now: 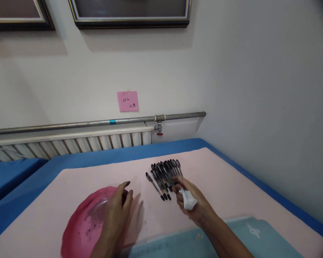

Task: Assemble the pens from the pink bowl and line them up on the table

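Observation:
My left hand (117, 205) hovers over the right rim of a pink bowl (70, 229). Its thumb and fingers are apart, with nothing between them, and the fingertips look dark-stained. A crumpled white tissue (188, 200) is tucked in the curled fingers of my right hand (195, 206). The thumb and forefinger of that hand reach the lower right part of a row of black capped pens (161, 175); whether they touch a pen I cannot tell. One pen (155, 186) lies slightly apart at the row's left end.
Dark bits and something clear lie inside the bowl. A pale pink sheet (97, 175) covers the blue-topped table (177, 143). At the near edge is a teal cloth (247, 233). Behind stand a white radiator (78, 145), a metal pipe (70, 125) and the wall.

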Demonstrator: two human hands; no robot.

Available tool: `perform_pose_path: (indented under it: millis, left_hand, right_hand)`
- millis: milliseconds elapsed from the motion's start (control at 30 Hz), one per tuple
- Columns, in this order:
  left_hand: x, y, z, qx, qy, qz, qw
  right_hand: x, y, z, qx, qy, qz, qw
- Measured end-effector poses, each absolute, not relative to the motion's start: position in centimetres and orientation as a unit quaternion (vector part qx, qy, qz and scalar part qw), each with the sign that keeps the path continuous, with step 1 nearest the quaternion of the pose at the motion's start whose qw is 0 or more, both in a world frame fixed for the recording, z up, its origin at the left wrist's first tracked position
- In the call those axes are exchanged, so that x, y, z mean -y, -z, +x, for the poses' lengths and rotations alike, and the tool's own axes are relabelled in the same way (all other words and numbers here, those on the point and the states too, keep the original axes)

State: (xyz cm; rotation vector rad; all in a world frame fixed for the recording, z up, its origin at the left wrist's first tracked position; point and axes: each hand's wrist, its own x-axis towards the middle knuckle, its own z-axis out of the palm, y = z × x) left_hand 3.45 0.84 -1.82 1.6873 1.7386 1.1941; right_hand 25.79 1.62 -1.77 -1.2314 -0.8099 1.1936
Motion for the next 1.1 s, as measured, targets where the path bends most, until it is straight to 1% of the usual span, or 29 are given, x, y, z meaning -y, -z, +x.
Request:
perform_pose_path:
  millis: [67, 167, 267, 333, 433, 533, 600, 733, 933, 1000, 1100]
  left_hand:
    - [0.1, 1.6, 5.1, -0.566, -0.442, 0.654, 0.237]
    - [1.8, 1.7, 7.9, -0.457, -0.398, 0.736, 0.302]
    - [2.6, 2.3, 9.9, -0.415, -0.38, 0.759, 0.328]
    - [2.4, 2.6, 10.0, -0.451, -0.383, 0.735, 0.332]
    - [1.5, 2.5, 8.9, -0.527, -0.404, 0.653, 0.364]
    - [0.7, 2.4, 7.6, -0.545, -0.422, 0.61, 0.39]
    - [0.6, 2.4, 7.4, -0.546, -0.418, 0.607, 0.398]
    - [0.7, 2.5, 7.9, -0.54, -0.397, 0.601, 0.436]
    - [1.0, 2.3, 7.9, -0.54, -0.393, 0.596, 0.446]
    - [1.0, 2.3, 8.1, -0.534, -0.407, 0.575, 0.468]
    - [1.0, 2.5, 8.8, -0.507, -0.434, 0.528, 0.526]
  right_hand:
    - [-1.5, 2.1, 24.8, 0.334, -0.53, -0.52, 0.581]
    - [-1.3, 2.6, 23.1, 0.325, -0.533, -0.514, 0.588]
    - [-0.9, 2.9, 21.9, 0.324, -0.535, -0.505, 0.595]
    - [-0.6, 2.7, 21.7, 0.331, -0.551, -0.494, 0.586]
    - [-0.1, 2.1, 21.9, 0.36, -0.602, -0.468, 0.538]
    - [0.4, 1.5, 21.9, 0.4, -0.625, -0.464, 0.483]
    - [0.6, 1.4, 21.7, 0.421, -0.616, -0.474, 0.468]
    - [0.7, 1.6, 21.6, 0.44, -0.599, -0.48, 0.467]
    - [0.5, 2.2, 21.8, 0.489, -0.567, -0.469, 0.469]
    - [0.4, 2.2, 21.7, 0.462, -0.574, -0.475, 0.48]
    - [0.3, 2.1, 21.6, 0.383, -0.626, -0.462, 0.498]
